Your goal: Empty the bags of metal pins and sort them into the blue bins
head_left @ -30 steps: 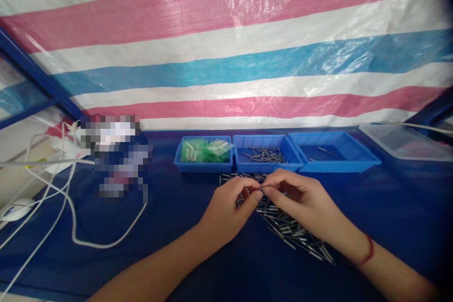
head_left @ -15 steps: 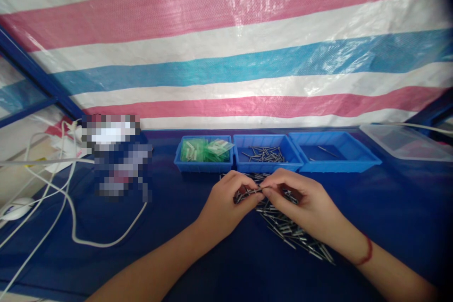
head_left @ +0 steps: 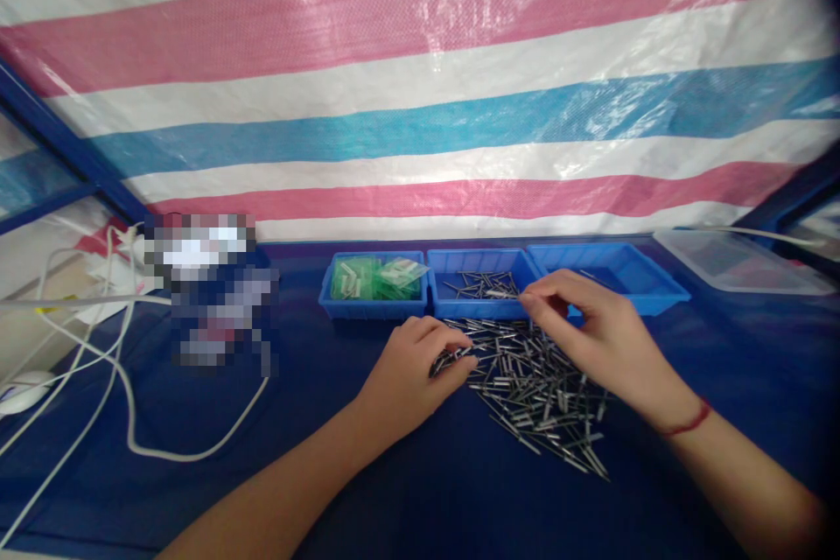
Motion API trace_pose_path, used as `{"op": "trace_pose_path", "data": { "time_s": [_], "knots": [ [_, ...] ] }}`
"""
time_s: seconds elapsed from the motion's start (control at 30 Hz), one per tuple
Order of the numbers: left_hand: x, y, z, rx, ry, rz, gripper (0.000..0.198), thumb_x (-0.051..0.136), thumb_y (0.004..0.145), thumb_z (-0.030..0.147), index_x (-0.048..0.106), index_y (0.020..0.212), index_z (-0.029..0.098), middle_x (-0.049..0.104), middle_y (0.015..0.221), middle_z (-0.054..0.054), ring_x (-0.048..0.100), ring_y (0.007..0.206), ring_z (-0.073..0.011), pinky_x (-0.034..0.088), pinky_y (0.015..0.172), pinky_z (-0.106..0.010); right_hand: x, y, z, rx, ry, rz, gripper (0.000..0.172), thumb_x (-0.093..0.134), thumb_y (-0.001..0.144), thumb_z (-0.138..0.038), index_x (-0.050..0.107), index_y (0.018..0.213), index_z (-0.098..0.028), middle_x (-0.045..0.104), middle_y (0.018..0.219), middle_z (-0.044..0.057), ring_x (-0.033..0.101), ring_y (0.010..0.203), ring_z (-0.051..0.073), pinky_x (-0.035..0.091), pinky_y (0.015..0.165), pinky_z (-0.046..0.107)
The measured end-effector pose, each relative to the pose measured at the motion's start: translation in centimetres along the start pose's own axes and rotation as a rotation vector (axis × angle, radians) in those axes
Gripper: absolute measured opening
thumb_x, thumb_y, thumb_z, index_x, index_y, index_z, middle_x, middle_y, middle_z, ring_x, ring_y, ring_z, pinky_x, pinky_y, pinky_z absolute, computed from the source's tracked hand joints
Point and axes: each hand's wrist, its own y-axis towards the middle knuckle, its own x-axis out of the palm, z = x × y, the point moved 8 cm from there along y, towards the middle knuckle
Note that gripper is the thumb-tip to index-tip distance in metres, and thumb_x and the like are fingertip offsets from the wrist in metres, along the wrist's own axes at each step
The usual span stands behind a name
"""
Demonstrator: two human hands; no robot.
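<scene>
A loose pile of thin metal pop rivets (head_left: 525,385) lies on the blue table. At its left edge my left hand (head_left: 420,367) is curled around several rivets, its thumb and forefinger slightly apart. My right hand (head_left: 584,324) is above the pile, thumb and forefinger pinched at the near right corner of the middle blue bin (head_left: 482,309). Whatever is between those fingertips is too small to make out. More rivets (head_left: 489,284) lie in that bin.
A left blue bin (head_left: 374,309) holds green packets (head_left: 358,277). The right blue bin (head_left: 647,280) is partly behind my right hand. A clear plastic lid (head_left: 741,262) lies at far right. White cables (head_left: 131,402) run across the left side. Striped sheeting (head_left: 420,131) hangs behind.
My right hand has parted from the left and moved up and right to the middle bin, uncovering more of the pile. My left hand stays nearly in place, its fingertips a little farther apart.
</scene>
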Motion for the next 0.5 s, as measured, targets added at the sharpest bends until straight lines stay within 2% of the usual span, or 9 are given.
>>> {"op": "trace_pose_path", "data": {
  "time_s": [0.1,0.17,0.23,0.37,0.5],
  "knots": [
    [1.0,-0.4,0.7,0.087,0.146,-0.09,0.025,0.06,0.085,0.04,0.066,0.102,0.022,0.063,0.102,-0.006,0.052,0.099,-0.0211,0.039,0.084,-0.036,-3.0,0.2,3.1,0.129,-0.19,0.171,0.014,0.055,0.087,-0.034,0.061,0.08,-0.023,0.063,0.075,0.003,0.055,0.065,0.019,0.042,0.061,0.033],
    [1.5,-0.7,1.2,0.147,0.203,-0.126,0.034,0.063,0.081,0.046,0.065,0.108,0.026,0.061,0.107,-0.006,0.049,0.104,-0.0229,0.037,0.086,-0.038,-4.3,0.1,5.0,0.197,-0.328,0.212,0.016,0.055,0.086,-0.034,0.06,0.077,-0.022,0.063,0.074,0.006,0.056,0.064,0.021,0.041,0.062,0.035],
    [1.9,-0.9,1.7,0.204,0.247,-0.147,0.038,0.064,0.079,0.05,0.064,0.111,0.028,0.06,0.111,-0.005,0.047,0.107,-0.0242,0.035,0.087,-0.039,-4.5,0.2,6.1,0.151,-0.472,0.194,0.017,0.053,0.087,-0.033,0.06,0.075,-0.022,0.063,0.074,0.009,0.057,0.067,0.024,0.041,0.065,0.039],
    [2.6,-1.3,2.1,0.268,0.298,-0.18,0.032,0.062,0.082,0.048,0.065,0.109,0.031,0.059,0.113,-0.003,0.046,0.109,-0.0235,0.032,0.089,-0.039,-3.9,0.1,6.1,-0.025,-0.689,0.205,0.016,0.056,0.085,-0.034,0.062,0.079,-0.02,0.061,0.075,0.011,0.058,0.077,0.03,0.039,0.072,0.045],
    [2.8,-1.3,2.1,0.27,0.315,-0.165,0.018,0.057,0.089,0.037,0.066,0.103,0.031,0.063,0.104,0.0,0.048,0.105,-0.0201,0.029,0.089,-0.038,-2.9,0.0,4.0,-0.089,-0.657,0.206,0.015,0.057,0.085,-0.034,0.064,0.086,-0.021,0.061,0.081,0.011,0.057,0.082,0.029,0.039,0.078,0.047]
  ]
}}
